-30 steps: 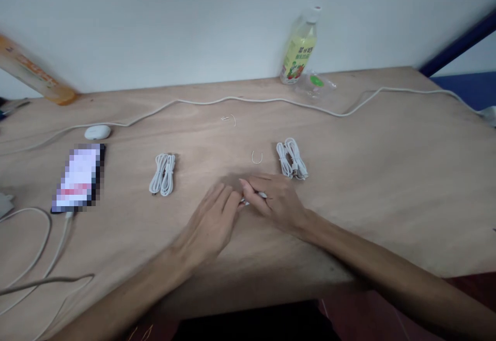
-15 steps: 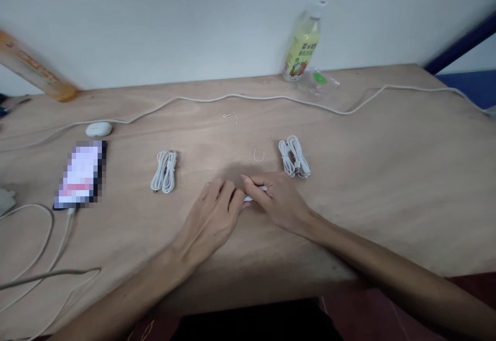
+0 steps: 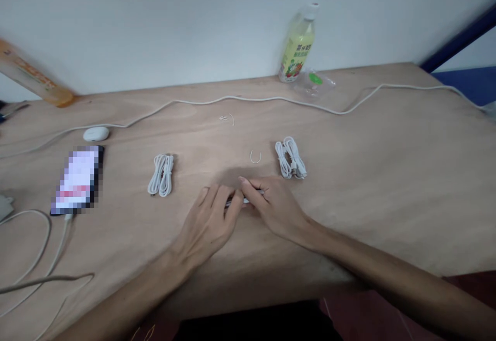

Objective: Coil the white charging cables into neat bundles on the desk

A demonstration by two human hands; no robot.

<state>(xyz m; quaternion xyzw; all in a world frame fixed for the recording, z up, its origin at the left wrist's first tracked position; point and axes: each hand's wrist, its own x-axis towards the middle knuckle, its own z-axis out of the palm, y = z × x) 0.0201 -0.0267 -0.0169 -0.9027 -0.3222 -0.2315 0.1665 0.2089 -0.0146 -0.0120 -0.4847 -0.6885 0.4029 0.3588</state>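
Both hands are close together low over the table [image 3: 368,175], closed around a white cable [image 3: 247,201], mostly hidden by the fingers. My left hand [image 3: 212,214] has its fingers bent over the cable's left part. On the right part, my right hand [image 3: 273,204] presses its thumb, and its other fingers curl beneath. A bundled white cable [image 3: 160,175] lies left of my hands. Another bundled white cable [image 3: 290,158] rests just beyond my right hand. Between these bundles sits a thin U-shaped twist tie [image 3: 255,157], with several small tie pieces [image 3: 227,119] farther back.
A long white cord [image 3: 248,98] crosses the table's back. Near the wall are a yellow-green drink bottle [image 3: 297,46], a clear plastic bag [image 3: 313,82] and an orange bottle [image 3: 36,75]. At left lie a phone [image 3: 77,178] with a plugged-in cable and a white earbud case [image 3: 96,134].
The view has shifted slightly, so the scene sits a little farther left. My left fingers have lifted or shifted a little, and more of the white cable shows between the hands.
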